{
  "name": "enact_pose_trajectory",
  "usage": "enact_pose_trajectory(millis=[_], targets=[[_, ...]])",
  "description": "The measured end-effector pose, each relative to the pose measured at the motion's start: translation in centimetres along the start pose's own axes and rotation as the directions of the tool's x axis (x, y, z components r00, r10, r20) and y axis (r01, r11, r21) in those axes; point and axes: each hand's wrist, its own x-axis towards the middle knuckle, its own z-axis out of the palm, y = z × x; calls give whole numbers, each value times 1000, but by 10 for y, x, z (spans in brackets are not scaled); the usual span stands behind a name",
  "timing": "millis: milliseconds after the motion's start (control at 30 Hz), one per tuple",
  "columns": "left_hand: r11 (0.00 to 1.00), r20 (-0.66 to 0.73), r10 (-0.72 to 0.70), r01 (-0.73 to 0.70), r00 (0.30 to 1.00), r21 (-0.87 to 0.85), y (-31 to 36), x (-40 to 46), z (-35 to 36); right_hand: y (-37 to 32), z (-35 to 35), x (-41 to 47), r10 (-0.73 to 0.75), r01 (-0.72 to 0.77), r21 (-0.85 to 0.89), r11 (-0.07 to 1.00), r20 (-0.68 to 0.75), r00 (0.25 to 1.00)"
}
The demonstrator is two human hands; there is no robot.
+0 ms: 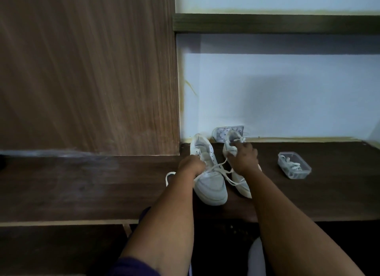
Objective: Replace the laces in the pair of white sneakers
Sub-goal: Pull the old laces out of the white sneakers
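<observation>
A white lace (213, 168) is pinched in the left grip (190, 165) over the left sneaker (207, 181); the right sneaker (240, 183) is grasped by the right grip (243, 157) on the bench (82, 185).

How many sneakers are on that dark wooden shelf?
2. One white sneaker sits by the left hand; the other white sneaker lies partly under the right hand, nearer the wall.

Head view looks forward and down; desk (82, 185) near; edges perhaps blurred.
</observation>
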Motion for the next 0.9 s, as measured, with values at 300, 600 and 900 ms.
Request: enact_pose_trajectory(millis=[300,600,900], targets=[[976,16,-23,26,1000,-215,-2,2,6,-32,27,-19,-137,195,-139,971,345,928],[939,113,1,38,994,-341,-13,20,16,-19,-15,-2,352,-279,281,918,-256,900],[916,178,28,46,984,-399,-4,5,6,-29,15,-25,-163,194,-160,968,190,968]])
